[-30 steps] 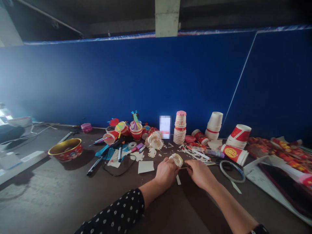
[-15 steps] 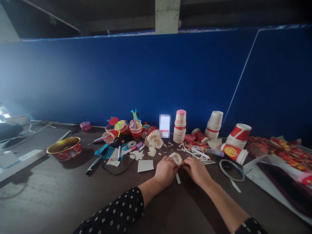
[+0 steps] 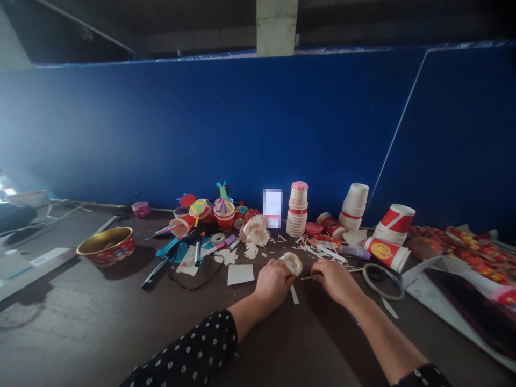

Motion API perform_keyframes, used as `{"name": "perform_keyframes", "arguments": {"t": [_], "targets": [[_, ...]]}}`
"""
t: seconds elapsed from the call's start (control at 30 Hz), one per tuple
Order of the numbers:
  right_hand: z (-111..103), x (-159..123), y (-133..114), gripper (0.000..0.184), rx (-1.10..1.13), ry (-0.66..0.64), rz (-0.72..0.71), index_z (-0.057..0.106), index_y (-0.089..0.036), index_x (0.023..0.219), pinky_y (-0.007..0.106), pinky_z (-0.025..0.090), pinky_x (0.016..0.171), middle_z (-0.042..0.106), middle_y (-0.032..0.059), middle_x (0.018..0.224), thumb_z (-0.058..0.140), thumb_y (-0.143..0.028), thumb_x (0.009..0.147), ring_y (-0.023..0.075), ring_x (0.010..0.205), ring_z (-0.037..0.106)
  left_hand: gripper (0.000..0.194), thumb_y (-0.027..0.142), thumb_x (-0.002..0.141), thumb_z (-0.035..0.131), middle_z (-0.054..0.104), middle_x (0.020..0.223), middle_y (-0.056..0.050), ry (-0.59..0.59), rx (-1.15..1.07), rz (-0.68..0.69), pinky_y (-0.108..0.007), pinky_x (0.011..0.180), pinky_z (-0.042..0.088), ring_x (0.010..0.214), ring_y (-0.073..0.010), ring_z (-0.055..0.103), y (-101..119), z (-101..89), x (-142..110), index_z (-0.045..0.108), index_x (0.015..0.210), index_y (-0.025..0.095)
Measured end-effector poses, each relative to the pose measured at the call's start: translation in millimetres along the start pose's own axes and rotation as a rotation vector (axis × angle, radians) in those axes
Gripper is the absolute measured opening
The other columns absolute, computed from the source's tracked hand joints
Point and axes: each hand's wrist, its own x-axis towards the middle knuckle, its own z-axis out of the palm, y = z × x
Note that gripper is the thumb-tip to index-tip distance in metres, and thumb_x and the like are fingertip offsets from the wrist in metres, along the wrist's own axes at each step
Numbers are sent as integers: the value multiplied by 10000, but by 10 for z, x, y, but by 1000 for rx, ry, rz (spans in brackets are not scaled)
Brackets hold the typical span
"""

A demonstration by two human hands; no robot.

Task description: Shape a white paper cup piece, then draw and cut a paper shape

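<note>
My left hand is closed on a small white ruffled paper piece that looks like a paper flower, holding it just above the dark table. In my right hand, the fingers pinch a thin wooden stick. Its tip points left toward the paper piece, a small gap away, and its other end sticks out to the right. A narrow white paper strip lies below, between the hands. Left of my left hand rests a square white paper. The fingertips of both hands are partly hidden.
Behind the hands stand a larger ruffled paper flower and a cup stack. Paper scraps and markers lie near my right hand, with a tape roll beyond. Left are a gold-lined bowl and a box cutter.
My right hand has moved a little to the right, away from the paper piece, with the stick now showing between them. My left hand stays almost still.
</note>
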Motion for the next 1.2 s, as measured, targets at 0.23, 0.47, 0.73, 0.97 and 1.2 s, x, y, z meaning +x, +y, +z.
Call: {"name": "perform_keyframes", "arguments": {"t": [0.23, 0.47, 0.73, 0.97, 1.2], "targets": [[-1, -8, -93, 215, 97, 115, -66, 671, -211, 845, 260, 386, 712, 640, 47, 839, 457, -224, 815, 172, 796, 569, 155, 237, 785, 523, 606, 819, -34, -2, -35, -8, -253, 719, 391, 808, -172, 504, 4, -40, -17, 666, 753, 184], [73, 17, -269, 230, 97, 83, -217, 668, -204, 803, 247, 366, 709, 612, 34, 811, 447, -254, 839, 162, 817, 535, 173, 198, 778, 496, 612, 838, -29, -21, -53, -16, -248, 727, 396, 823, -166, 507, 18, -68, -17, 667, 757, 201], [105, 38, -246, 220, 43, 50, -184, 661, -213, 800, 244, 355, 714, 604, 26, 797, 445, -233, 833, 158, 816, 523, 128, 188, 744, 528, 634, 814, -24, 21, -102, -36, -260, 752, 393, 801, -166, 533, -19, -20, 2, 656, 731, 187], [150, 60, -261, 214, 51, 78, -192, 646, -192, 774, 231, 358, 698, 603, 21, 769, 443, -227, 831, 152, 792, 529, 139, 183, 742, 517, 627, 801, -31, 30, -103, -37, -261, 734, 395, 780, -167, 531, -12, -20, -1, 654, 722, 182], [158, 62, -291, 253, 97, 70, -201, 664, -184, 805, 238, 366, 700, 630, 37, 776, 413, -202, 833, 160, 782, 549, 131, 170, 747, 510, 624, 828, -36, 33, -79, -22, -268, 742, 396, 798, -174, 532, 9, -50, -4, 640, 757, 176]]}}
